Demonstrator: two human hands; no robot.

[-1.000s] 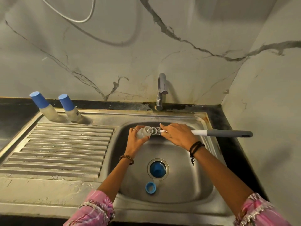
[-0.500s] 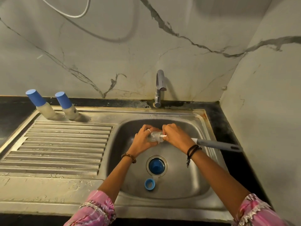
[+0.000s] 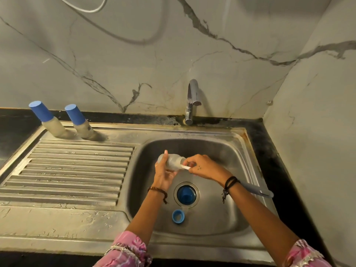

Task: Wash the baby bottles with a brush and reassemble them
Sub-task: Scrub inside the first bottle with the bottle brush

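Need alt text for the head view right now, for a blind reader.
Over the sink basin, the left hand holds a clear bottle while the right hand works a brush into its mouth. Two blue-capped bottles stand behind the drainboard.

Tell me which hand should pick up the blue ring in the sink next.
Left, probably. The right hand grips the brush inside the bottle; the left hand only steadies it and sits nearer the ring.
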